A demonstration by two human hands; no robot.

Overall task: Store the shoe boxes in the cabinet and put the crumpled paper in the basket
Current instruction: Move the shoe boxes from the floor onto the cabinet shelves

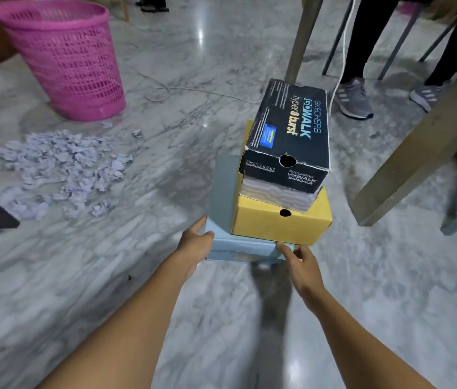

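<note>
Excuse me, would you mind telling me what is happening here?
A person has the left hand and right hand at the front corners of a light-blue box, the bottom of a stack under a yellow box and a black box. The crumpled paper lies on the floor near the pink basket, not in it.

An indoor room, home or office I cannot tell: glossy grey-veined marble floor (81,276) with bright glints, wooden table legs (303,37) at the far right, metal chair legs (398,46) beside a person's grey sneakers (355,99), a white cable (342,51), and a pink plastic wastebasket (67,57) at the far left.
</note>
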